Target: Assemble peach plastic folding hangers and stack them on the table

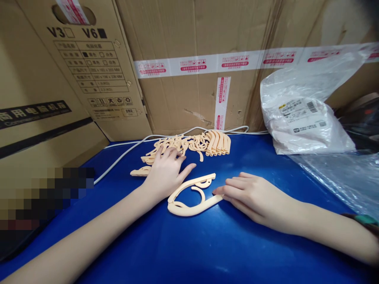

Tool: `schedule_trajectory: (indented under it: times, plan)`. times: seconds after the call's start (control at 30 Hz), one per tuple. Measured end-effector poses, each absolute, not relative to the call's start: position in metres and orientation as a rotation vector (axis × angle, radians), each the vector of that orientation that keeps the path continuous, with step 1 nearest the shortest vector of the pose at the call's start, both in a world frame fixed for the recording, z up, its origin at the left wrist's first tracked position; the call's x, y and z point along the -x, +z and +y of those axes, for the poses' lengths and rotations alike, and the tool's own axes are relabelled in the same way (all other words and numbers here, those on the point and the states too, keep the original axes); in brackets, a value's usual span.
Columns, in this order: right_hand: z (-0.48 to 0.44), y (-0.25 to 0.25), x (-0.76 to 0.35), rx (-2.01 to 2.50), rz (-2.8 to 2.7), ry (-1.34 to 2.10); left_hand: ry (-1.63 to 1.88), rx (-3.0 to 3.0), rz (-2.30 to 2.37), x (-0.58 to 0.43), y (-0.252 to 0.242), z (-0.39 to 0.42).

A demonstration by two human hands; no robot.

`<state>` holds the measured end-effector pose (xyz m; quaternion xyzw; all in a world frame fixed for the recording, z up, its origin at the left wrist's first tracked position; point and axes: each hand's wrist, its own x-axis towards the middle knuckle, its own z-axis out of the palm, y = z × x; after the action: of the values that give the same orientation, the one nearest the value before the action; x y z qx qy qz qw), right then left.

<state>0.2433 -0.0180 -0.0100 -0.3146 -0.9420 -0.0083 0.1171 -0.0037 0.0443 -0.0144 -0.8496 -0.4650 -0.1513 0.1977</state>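
Note:
A cream plastic folding clothes hanger (192,209) lies on the blue surface between my hands, its two arms folded toward each other around a curved hook. My right hand (251,196) has its fingers closed over the end of the nearer arm; the fingertips are partly hidden. Farther back, my left hand (167,173) reaches over a pile of similar cream hanger parts (197,142). Its thumb is stretched apart and its fingers touch or hover just above the pile; I cannot tell which. Beside its wrist lies another cream piece (140,171).
Tall cardboard boxes (183,31) wall off the back and left. A white cable (124,153) runs along the back and left of the blue surface (225,252). At the right stands a plastic-wrapped white package (308,130), with clear plastic film (340,181) in front of it.

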Motion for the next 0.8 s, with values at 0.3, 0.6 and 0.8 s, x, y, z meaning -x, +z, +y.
schedule_trajectory:
  times: [0.3, 0.6, 0.8]
  plan:
    - [-0.017, -0.01, -0.243, 0.934, -2.762, 0.004, -0.58, 2.42, -1.334, 0.0, -0.008, 0.04]
    - [-0.019, -0.012, -0.245, 0.904, -2.67, 0.02, -0.939, 2.573, -1.269, -0.006, 0.01, 0.001]
    - [-0.024, -0.008, -0.247, 0.86, -2.449, -0.096, -1.068, 2.805, -1.24, -0.008, 0.013, -0.027]
